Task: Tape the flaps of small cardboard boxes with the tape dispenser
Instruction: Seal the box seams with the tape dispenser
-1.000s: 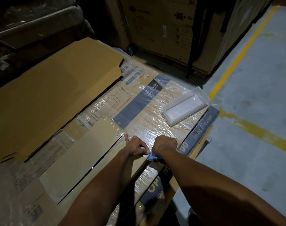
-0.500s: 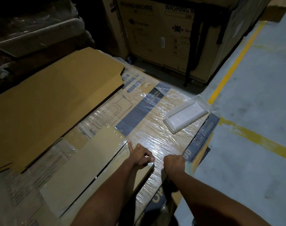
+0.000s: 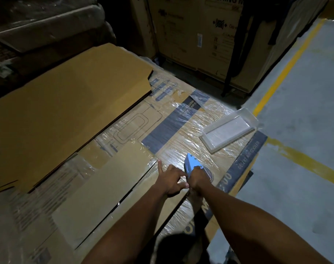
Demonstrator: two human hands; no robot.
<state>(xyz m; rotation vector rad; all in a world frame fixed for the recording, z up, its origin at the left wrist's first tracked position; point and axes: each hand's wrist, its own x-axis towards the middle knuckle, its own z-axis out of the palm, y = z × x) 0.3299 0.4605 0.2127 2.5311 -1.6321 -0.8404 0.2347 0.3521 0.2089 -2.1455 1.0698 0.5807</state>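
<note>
While the left hand (image 3: 172,179) presses the flat box (image 3: 113,189) down, index finger straight, the right hand (image 3: 199,178) grips the blue dispenser (image 3: 192,163) at the box's far end. Cardboard looks light, stiff, prone to slide on wrap; pin it beside the seam.

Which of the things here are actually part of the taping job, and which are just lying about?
In use:
- blue tape dispenser, gripped by the right hand
- flat cardboard box, under the left hand

Lying about:
- clear plastic tray
- big cardboard sheet
- washing machine carton
</note>
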